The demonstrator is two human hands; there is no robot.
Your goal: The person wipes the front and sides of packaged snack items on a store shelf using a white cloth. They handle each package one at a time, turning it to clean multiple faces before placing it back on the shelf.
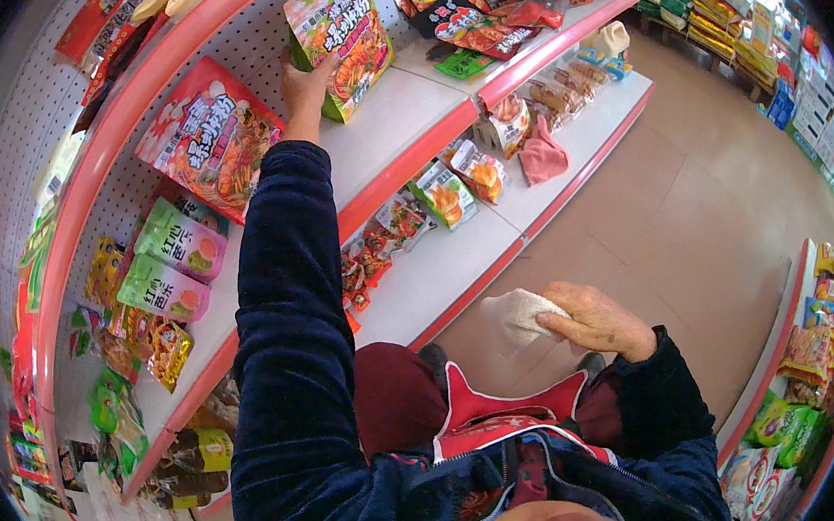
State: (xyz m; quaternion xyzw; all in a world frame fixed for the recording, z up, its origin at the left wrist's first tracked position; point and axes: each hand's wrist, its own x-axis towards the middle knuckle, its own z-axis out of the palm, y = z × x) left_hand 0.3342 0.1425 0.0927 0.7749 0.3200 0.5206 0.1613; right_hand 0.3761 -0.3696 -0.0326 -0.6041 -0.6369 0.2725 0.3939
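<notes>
My left hand [305, 91] reaches to the upper shelf and grips the left edge of a green packet of instant noodles [350, 43]. The thumb lies on its front; the other fingers are partly hidden behind it. The packet stands upright, slightly tilted. Left of my forearm, a red noodle packet [209, 133] leans on the same shelf. My right hand [597, 319] is low in front of my body, pinching a bunched white cloth [526, 314] above the floor. A red apron [504, 402] with white edging covers my lap.
Black snack packets [471, 25] lie right of the green packet. Pink-green pouches [171, 260] stand left. The lower shelf [426, 282] holds bagged snacks and a pink cloth [544, 152]. Red shelf edges [409, 168] jut forward. Another stocked shelf [767, 356] stands right, across the tiled floor [650, 203].
</notes>
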